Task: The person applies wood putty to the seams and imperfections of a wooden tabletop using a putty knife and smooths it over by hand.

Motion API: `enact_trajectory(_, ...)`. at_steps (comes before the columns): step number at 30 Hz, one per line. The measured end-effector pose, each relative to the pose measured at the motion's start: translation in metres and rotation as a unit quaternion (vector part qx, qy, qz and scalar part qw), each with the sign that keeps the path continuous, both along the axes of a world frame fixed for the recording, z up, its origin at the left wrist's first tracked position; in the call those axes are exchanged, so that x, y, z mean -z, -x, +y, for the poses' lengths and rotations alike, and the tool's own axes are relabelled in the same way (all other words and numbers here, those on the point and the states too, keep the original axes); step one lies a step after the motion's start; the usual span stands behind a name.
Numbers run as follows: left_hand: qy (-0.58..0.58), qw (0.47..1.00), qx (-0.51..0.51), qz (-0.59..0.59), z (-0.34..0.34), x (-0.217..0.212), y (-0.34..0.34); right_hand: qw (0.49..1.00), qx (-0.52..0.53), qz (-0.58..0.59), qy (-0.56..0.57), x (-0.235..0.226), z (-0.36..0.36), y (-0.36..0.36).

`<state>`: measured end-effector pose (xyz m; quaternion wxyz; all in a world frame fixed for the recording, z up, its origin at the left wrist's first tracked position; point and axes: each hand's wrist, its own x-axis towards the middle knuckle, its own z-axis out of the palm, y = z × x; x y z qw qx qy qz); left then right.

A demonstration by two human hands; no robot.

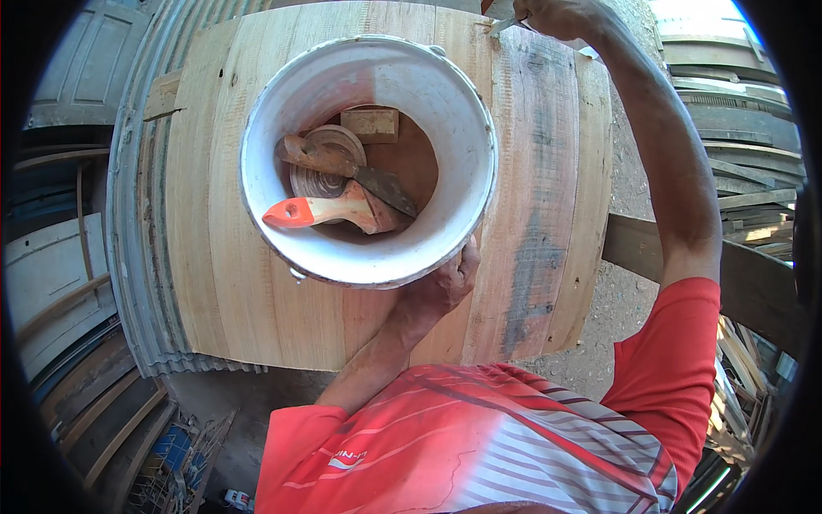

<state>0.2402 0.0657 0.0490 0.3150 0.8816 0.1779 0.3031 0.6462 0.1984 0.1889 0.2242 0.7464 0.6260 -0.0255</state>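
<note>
A person in a red striped shirt [479,445] is standing over a table made of pale wooden planks [548,214], seen from above. A white bucket [282,103] is sitting on the middle of the planks. The left hand [441,287] is pressing against the near right side of the bucket, fingers curled around the wall just under the rim. Inside the bucket are lying a paintbrush with an orange and cream handle [321,210], a putty knife with a brown wooden handle [342,167], a roll of something coiled [321,180] beneath them, and a small wooden block [370,124] on the far side. The right hand [556,15] is reaching to the far edge of the table, fingers closed around a thin metal tool [503,26]; most of that tool is cut off by the frame. Stacked lumber [736,111] is lying to the right, corrugated metal sheet [128,257] to the left.
</note>
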Motion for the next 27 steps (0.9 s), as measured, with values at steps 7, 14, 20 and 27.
enact_trajectory(7, -0.04, 0.998, -0.003, 0.042, 0.0, 0.002, 0.004, 0.999, -0.015, -0.034, 0.011, -0.017, 0.002, 0.019)
enact_trajectory(14, -0.046, 0.997, -0.003, 0.059, -0.001, 0.003, 0.004, 0.995, -0.067, 0.037, -0.058, 0.0, -0.009, 0.015)
enact_trajectory(20, -0.08, 0.991, -0.004, 0.111, 0.0, 0.002, 0.003, 0.994, -0.052, 0.047, -0.084, 0.015, -0.018, -0.011)
enact_trajectory(27, -0.038, 0.997, -0.024, 0.057, -0.003, 0.005, 0.001, 0.991, -0.035, 0.084, -0.095, 0.021, -0.03, -0.034)
